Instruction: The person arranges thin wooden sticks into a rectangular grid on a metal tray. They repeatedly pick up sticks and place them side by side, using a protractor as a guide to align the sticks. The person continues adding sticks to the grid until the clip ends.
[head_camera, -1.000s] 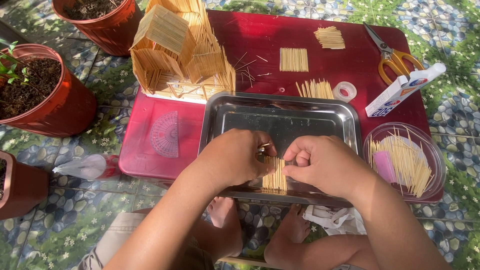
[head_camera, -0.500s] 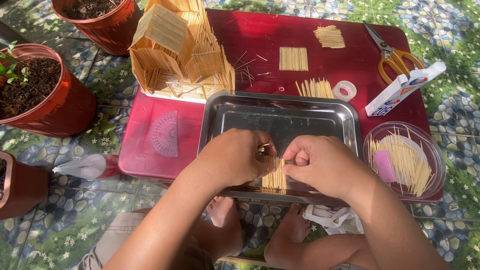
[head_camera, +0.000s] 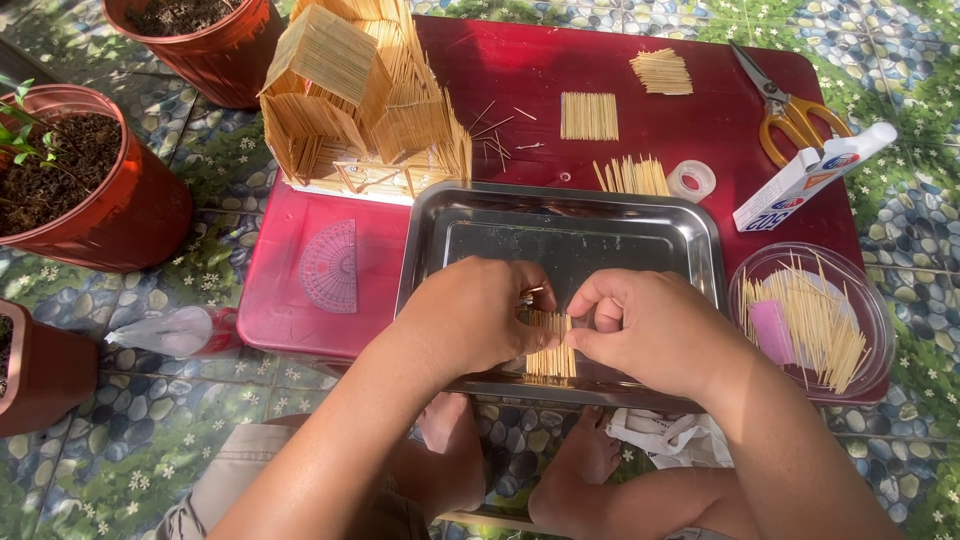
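Observation:
A flat row of toothpicks (head_camera: 549, 347) lies over the near part of a shiny metal tray (head_camera: 570, 230) on a low red table (head_camera: 620, 70). My left hand (head_camera: 470, 312) curls around the row's left edge, with a small metal tool showing between its fingers. My right hand (head_camera: 650, 325) pinches the row's right edge with thumb and fingers. Both hands touch the same row of toothpicks.
A toothpick house model (head_camera: 360, 90) stands at the table's back left. Toothpick panels (head_camera: 588, 115), a tape roll (head_camera: 691, 181), scissors (head_camera: 790, 105), a glue box (head_camera: 810, 175) and a clear bowl of toothpicks (head_camera: 810, 320) lie right. A pink protractor (head_camera: 330, 265), red flower pots (head_camera: 100, 190) sit left.
My hands have stayed on the row of toothpicks; the right fingers shifted slightly along its edge. Nothing else moved.

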